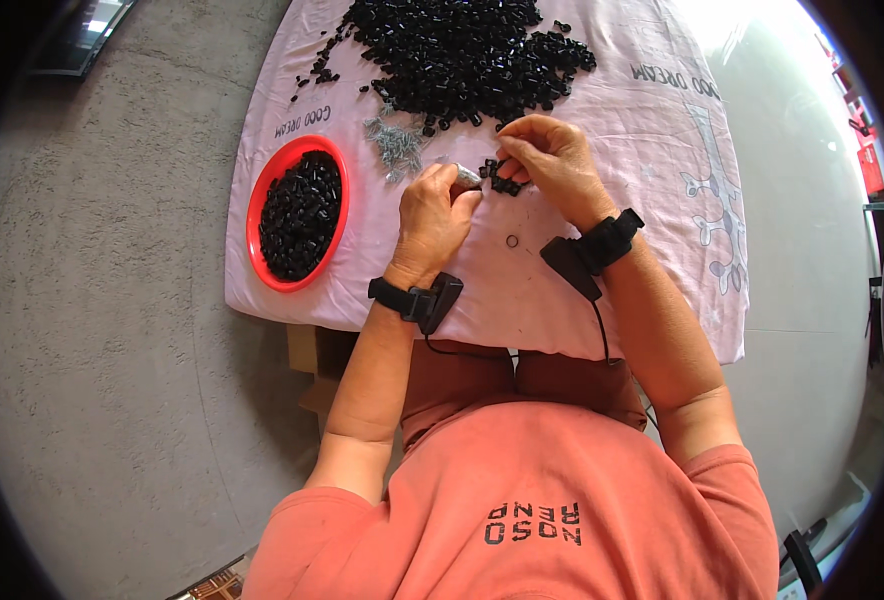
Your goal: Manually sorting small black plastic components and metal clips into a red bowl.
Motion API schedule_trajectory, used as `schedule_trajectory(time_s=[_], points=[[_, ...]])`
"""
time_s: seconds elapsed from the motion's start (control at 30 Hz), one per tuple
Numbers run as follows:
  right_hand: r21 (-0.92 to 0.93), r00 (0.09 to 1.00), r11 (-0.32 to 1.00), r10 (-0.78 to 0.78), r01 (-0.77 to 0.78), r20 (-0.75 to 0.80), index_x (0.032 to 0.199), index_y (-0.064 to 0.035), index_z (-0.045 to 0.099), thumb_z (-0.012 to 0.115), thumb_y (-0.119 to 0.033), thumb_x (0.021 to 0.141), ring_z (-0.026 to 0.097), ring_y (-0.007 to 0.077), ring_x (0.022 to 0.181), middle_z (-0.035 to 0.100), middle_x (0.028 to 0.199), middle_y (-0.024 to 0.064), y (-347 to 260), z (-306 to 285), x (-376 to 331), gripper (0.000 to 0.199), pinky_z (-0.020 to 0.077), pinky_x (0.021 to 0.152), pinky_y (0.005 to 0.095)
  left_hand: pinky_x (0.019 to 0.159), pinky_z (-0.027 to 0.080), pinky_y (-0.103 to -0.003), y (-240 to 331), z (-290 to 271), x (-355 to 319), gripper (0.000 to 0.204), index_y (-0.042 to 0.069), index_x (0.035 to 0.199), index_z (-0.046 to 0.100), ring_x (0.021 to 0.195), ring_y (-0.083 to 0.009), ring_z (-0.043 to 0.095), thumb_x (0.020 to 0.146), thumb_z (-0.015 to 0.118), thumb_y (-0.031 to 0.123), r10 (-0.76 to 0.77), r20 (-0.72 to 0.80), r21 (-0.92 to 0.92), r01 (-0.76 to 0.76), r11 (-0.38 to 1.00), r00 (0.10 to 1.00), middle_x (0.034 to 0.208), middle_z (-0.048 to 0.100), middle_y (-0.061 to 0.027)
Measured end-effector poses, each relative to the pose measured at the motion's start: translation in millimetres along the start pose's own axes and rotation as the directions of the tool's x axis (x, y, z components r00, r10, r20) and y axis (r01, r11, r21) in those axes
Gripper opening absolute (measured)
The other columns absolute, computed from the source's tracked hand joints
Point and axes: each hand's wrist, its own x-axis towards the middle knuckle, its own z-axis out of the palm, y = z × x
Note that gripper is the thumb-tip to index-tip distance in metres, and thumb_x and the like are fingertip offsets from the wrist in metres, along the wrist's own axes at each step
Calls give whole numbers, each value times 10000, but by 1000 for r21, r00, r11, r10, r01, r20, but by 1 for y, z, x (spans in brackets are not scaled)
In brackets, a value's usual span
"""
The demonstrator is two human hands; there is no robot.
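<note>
My left hand (434, 215) is closed, its thumb and fingers pressed together. A small silvery-grey thing (468, 178) shows at its fingertips, too small to name. Close by on the right, my right hand (560, 168) pinches at a small cluster of black plastic pieces (503, 178) lying on the cloth; its fingertips partly hide what they hold. Left of the hands lies a loose heap of thin silvery metal pins (394, 145). Beyond both hands spreads a large pile of small shiny black plastic pieces (452, 55).
A red oval bowl (254, 225) full of black pieces stands at the left edge of the table. The pink printed cloth (652, 280) covers the tabletop. A small dark ring (512, 241) lies between my wrists. Both wrists wear black strapped devices with cables.
</note>
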Motion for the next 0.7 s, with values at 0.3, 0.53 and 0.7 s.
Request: schedule_trajectory(time_s=[0.3, 0.53, 0.7], points=[[-135, 964, 990, 75, -42, 254, 996, 16, 696, 675, -82, 949, 658, 81, 709, 709, 840, 44, -8, 9, -9, 111, 546, 657, 223, 709, 535, -241, 9, -4, -12, 80, 14, 1027, 674, 765, -116, 680, 976, 623, 49, -321, 142, -660, 332, 674, 936, 934, 723, -57], [-146, 967, 988, 90, -56, 239, 995, 15, 696, 675, -93, 952, 673, 87, 744, 710, 842, 46, -1, 10, -7, 119, 542, 660, 219, 687, 546, -246, 23, 1, -11, 76, -1, 1031, 648, 776, -119, 675, 963, 623, 21, -409, 87, -815, 301, 495, 908, 872, 708, -59], [2, 989, 998, 61, -62, 138, 1017, 30, 650, 627, -121, 983, 718, 144, 770, 713, 896, 100, 3, 10, -5, 157, 580, 660, 251, 664, 548, -301, -16, -10, 4, 90, 14, 997, 690, 756, -158, 694, 925, 637, 23, -332, -115, -442, 251, 861, 936, 863, 717, -78]])
